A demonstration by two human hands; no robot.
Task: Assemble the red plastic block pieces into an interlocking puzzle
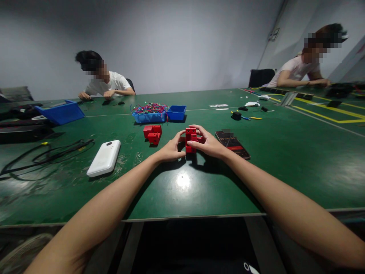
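An upright stack of red blocks (pixel 188 149) with small holes stands between my hands on the green table. My right hand (pixel 210 144) is closed around its right side, thumb across the front and index finger over the top. On the other side, my left hand (pixel 171 147) curves its fingers against the stack's left side, with the thumb low near its base. Part of the left fingertips is hidden behind the stack. More red blocks (pixel 153 133), grouped together, lie to the left beyond my left hand. A phone (pixel 235 146) showing a timer lies right of my right hand.
A white power bank (pixel 104 158) and black cables (pixel 57 152) lie at left. Farther back are a blue bin of colourful wires (pixel 150 117), a small blue bin (pixel 177 114) and a tilted blue tray (pixel 61 113). Two people (pixel 110 82) (pixel 299 72) sit across the table.
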